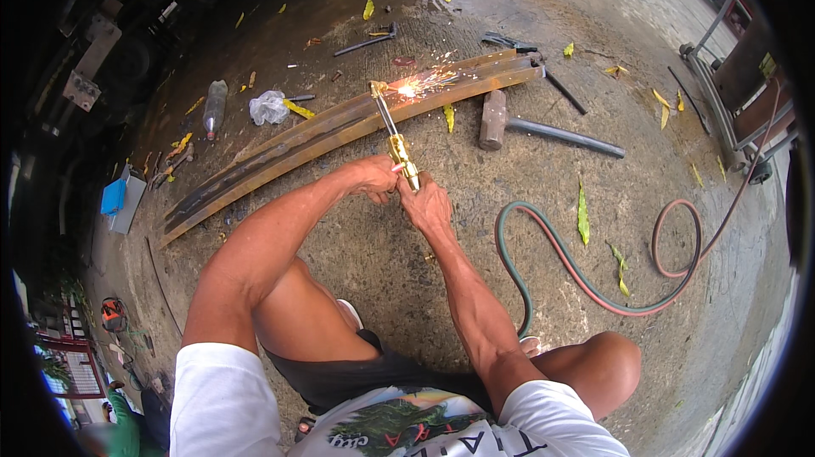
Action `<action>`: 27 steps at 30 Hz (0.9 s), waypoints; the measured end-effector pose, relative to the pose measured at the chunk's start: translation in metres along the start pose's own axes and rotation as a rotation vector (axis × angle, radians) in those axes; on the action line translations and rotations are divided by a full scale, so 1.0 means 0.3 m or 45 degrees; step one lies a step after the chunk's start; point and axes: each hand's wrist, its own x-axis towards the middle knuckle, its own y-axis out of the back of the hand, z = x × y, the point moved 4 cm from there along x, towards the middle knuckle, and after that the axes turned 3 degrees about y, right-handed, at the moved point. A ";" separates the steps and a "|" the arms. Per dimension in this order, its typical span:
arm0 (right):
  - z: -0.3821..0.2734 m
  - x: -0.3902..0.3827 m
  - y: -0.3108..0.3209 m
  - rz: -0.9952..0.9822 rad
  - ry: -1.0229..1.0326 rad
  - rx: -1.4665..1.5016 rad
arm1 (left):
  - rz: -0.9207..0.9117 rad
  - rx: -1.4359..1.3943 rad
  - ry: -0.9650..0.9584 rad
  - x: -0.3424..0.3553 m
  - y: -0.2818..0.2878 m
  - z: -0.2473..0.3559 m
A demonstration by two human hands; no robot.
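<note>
A brass cutting torch (397, 144) points away from me, its head over a long rusty steel channel (280, 155) that lies slantwise on the concrete. Bright sparks and a glowing spot (412, 87) show on the channel just right of the torch head. My right hand (425, 200) is closed round the rear of the torch body. Beside it, my left hand (374, 177) has curled fingers against the torch's valve part; the exact grip of its fingertips is partly hidden. A sledgehammer (493, 121) rests against the near side of the channel, handle to the right.
Twin red and green hoses (586, 283) loop over the floor toward a wheeled cart (747, 83) at right. Beyond the channel lie a hammer (365, 43) and pliers (508, 42). A plastic bottle (215, 109), a clear bag (269, 107) and a blue box (114, 197) are at left.
</note>
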 end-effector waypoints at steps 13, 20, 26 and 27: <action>0.005 0.002 0.000 -0.007 -0.010 -0.005 | 0.055 0.186 -0.049 -0.008 0.008 0.010; -0.006 -0.003 0.004 -0.002 0.005 -0.006 | 0.062 0.014 -0.014 -0.003 0.003 -0.006; 0.010 -0.001 0.011 0.000 -0.008 -0.008 | 0.056 0.124 0.016 -0.052 -0.006 0.055; 0.002 -0.004 0.009 -0.005 -0.005 -0.002 | 0.057 0.094 0.010 -0.046 -0.003 0.041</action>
